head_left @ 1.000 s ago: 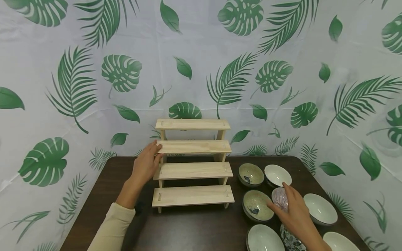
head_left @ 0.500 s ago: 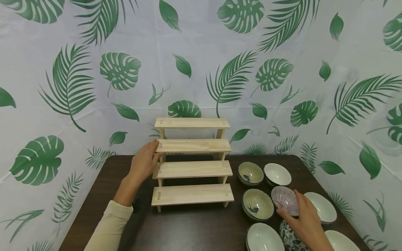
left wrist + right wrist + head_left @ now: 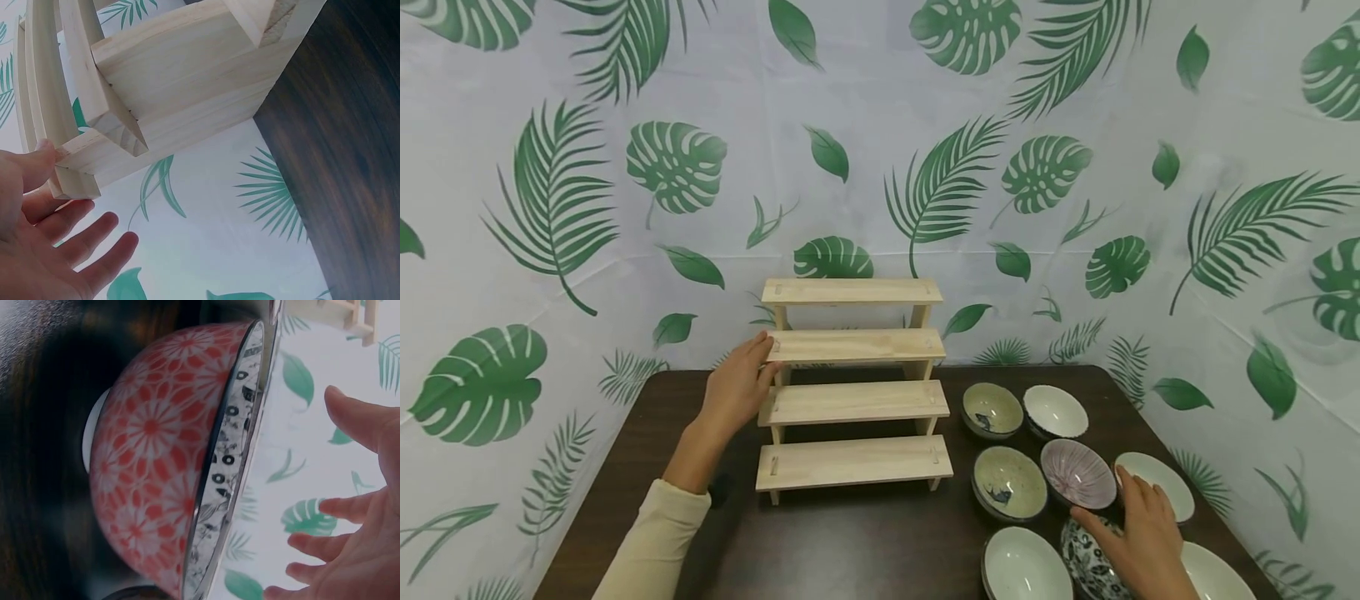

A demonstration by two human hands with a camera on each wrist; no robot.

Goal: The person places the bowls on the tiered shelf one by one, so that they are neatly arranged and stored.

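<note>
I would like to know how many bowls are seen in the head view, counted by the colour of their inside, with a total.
White bowls: 4
Speckled beige-green bowls: 2
Pinkish-purple bowl: 1
Black-and-white patterned bowl: 1
Total: 8 visible; whether others are stacked underneath, I cannot tell.
</note>
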